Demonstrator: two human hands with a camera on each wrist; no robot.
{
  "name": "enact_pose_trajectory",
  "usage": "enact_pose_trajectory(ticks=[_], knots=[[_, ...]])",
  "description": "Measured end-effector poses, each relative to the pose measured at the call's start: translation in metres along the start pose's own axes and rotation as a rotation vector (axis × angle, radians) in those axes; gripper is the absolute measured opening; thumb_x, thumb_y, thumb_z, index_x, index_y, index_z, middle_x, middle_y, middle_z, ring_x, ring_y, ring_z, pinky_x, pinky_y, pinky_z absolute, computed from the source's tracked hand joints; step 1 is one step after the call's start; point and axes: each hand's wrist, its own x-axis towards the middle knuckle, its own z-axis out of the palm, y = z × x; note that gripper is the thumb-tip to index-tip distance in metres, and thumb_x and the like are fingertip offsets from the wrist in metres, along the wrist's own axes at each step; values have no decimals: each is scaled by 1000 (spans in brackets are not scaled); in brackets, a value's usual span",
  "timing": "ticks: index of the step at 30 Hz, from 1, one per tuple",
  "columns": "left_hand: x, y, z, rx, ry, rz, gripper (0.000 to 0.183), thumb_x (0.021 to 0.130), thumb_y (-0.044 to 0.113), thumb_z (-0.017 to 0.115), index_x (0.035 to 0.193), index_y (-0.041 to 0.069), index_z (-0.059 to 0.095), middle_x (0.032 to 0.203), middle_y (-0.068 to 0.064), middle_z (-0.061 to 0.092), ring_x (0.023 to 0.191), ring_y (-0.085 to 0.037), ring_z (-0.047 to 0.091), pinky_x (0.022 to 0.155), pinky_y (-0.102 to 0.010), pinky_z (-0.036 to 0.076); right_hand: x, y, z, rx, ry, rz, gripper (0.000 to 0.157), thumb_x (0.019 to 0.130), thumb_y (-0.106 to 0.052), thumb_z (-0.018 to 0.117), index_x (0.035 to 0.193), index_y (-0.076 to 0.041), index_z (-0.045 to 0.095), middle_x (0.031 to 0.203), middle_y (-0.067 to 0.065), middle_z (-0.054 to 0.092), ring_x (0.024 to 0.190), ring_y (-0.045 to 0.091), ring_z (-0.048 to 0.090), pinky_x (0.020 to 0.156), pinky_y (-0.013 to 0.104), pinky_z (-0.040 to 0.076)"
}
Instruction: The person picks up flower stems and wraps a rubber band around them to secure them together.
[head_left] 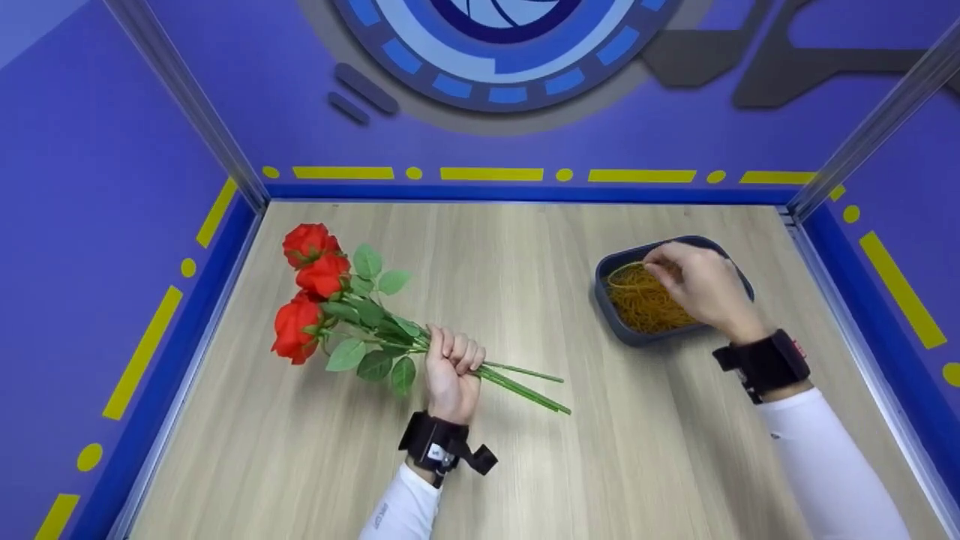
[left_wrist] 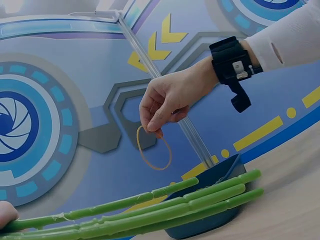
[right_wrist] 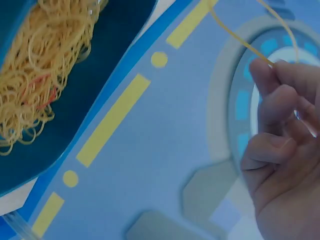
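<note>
Three red roses (head_left: 324, 275) with green leaves lie to the left, their stems (head_left: 525, 386) gathered in my left hand (head_left: 454, 371), which grips them just below the leaves. In the left wrist view the cut stem ends (left_wrist: 200, 202) stick out to the right. My right hand (head_left: 697, 281) pinches a single yellow rubber band (left_wrist: 170, 159) between thumb and fingertips. The band hangs as a loose loop above a dark box (head_left: 634, 335) filled with tangled rubber bands (right_wrist: 55, 47). Only part of the band shows in the right wrist view.
The light wooden table (head_left: 360, 465) spans the space between blue printed panels. A metal post (head_left: 187, 97) stands at the back left corner, another at the back right. Black camera straps (head_left: 769, 364) sit on both wrists.
</note>
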Motion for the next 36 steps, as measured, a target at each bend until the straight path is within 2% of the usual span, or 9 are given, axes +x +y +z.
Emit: enact_pose_trajectory(ticks=[3,6,11,15,19,27,36], knots=[[1,2,2,5,0,3,54,117,41,16,69,19,27,62,5,12,53,-10,12,60,-26,10,-11,-10,8,-8,67,-79,6,97,-6,75,103,-9,75,91,7,76,69,15,64,61,32,49],[2,3,4,6,-2,6,54,117,41,16,69,20,28,62,5,12,52,-10,13,61,-26,10,-21,-19,16,8,127,-153,16,92,1,79,102,-9,74,90,4,75,68,12,64,60,26,47],[5,6,5,-10,-8,12,53,117,41,17,69,20,30,62,5,13,51,-9,15,62,-27,9,-40,-33,34,90,198,-223,26,86,9,80,102,-11,74,90,1,74,67,10,63,61,22,44],[5,7,8,-26,-15,12,53,117,42,18,70,19,30,62,6,13,51,-9,15,62,-27,9,-56,-41,50,157,253,-265,27,84,11,79,99,-12,75,89,2,75,68,11,65,61,23,47],[5,7,10,-38,-27,10,53,116,42,18,70,19,29,63,5,12,52,-10,14,61,-26,9,-70,-49,63,187,292,-303,30,80,14,80,97,-10,76,89,1,76,73,13,71,64,24,54],[4,6,10,-33,-28,10,54,116,42,17,69,19,29,63,5,11,53,-10,12,62,-27,7,-82,-62,81,253,287,-316,34,77,15,81,98,-11,76,88,0,75,71,11,69,62,20,51],[1,1,11,-13,-25,-6,53,116,42,16,70,19,27,63,5,11,53,-10,12,61,-27,9,-71,-77,92,264,256,-365,33,78,13,83,100,-10,76,88,-1,76,72,10,71,64,22,56]])
